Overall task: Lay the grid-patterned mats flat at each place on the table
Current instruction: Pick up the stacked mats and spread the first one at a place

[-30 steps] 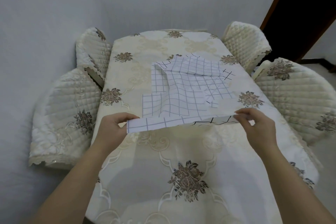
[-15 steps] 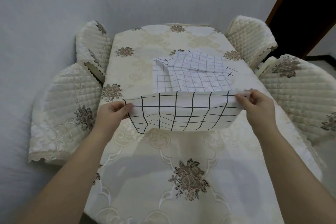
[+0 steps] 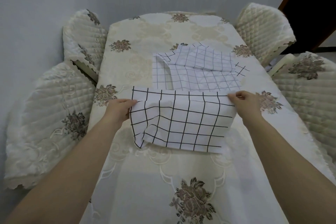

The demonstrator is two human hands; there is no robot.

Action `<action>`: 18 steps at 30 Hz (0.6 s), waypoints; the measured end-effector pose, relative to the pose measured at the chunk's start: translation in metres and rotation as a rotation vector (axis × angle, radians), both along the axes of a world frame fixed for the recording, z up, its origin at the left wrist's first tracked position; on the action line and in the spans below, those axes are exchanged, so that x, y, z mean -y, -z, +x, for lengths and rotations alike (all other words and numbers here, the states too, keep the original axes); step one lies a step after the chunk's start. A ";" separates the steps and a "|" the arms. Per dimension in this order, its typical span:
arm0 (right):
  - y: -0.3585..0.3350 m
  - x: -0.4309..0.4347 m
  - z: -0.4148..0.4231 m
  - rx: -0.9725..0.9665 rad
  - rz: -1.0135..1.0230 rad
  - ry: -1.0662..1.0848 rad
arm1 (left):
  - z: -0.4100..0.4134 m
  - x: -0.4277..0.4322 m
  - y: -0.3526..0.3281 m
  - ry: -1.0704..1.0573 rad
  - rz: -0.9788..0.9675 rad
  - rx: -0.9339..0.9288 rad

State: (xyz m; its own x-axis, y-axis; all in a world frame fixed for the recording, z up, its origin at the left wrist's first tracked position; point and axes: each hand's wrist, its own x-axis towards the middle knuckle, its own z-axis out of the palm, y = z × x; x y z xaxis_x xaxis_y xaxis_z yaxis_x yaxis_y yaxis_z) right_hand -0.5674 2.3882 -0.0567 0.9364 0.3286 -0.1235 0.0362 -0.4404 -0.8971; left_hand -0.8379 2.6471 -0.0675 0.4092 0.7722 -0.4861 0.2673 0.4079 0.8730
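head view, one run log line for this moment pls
phase: laying mat | left hand: grips mat's left edge | right hand: pinches far right corner | bold-grid mat: near edge on tablecloth, rumpled | pile of mats: behind

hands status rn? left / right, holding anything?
Left hand: closed, pinching the left edge of the bold-grid mat.
Right hand: closed, pinching the same mat's top right corner.

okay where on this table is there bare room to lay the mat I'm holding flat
Bare cloth lies between the held mat and the near edge of the table, and on the far left strip beside the mat pile. The middle right is crowded by that pile. Left hand and right hand pinch the mat's far corners.
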 end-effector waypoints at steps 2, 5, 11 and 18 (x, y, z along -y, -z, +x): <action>0.013 -0.012 0.010 -0.032 -0.033 0.011 | 0.012 -0.009 0.009 -0.028 -0.064 -0.056; 0.033 -0.025 0.023 -0.078 -0.085 0.026 | 0.026 -0.019 0.025 -0.057 -0.132 -0.109; 0.070 -0.037 0.035 -0.153 -0.119 0.044 | 0.036 -0.031 0.051 -0.065 -0.180 -0.171; 0.087 -0.041 0.032 -0.130 -0.177 0.047 | 0.041 -0.036 0.068 -0.065 -0.209 -0.188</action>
